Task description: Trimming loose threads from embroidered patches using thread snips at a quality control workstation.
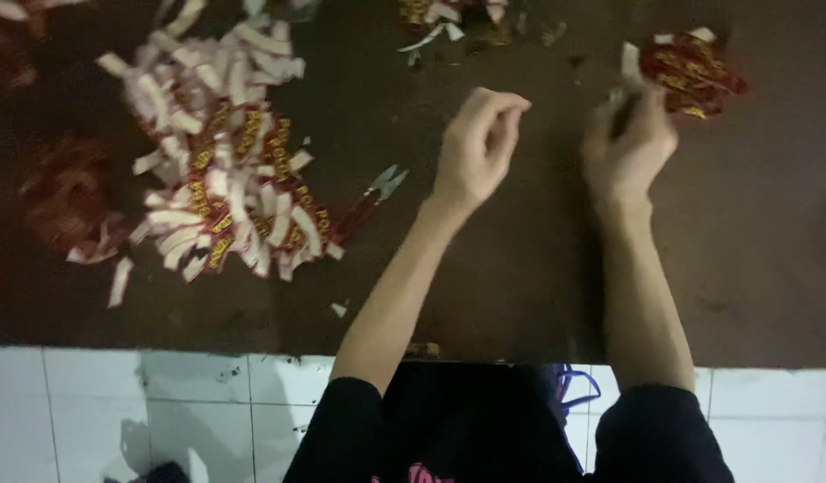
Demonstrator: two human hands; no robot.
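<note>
My left hand (478,143) hovers over the dark brown mat (520,250), fingers curled and pinched together with nothing visible in them. My right hand (629,143) reaches toward a small bundle of red labels with gold print (690,72) at the upper right; its fingertips touch a white strip beside the bundle, blurred by motion. A large heap of white and red labels (220,161) lies to the left. Small snips with a red handle (372,199) rest at the heap's right edge, left of my left hand.
A reddish blurred pile (68,197) sits at the far left of the mat. More scraps (449,22) lie at the top edge. White floor tiles (162,411) run below the mat's near edge, where my black sleeves and a blue cord (576,385) show.
</note>
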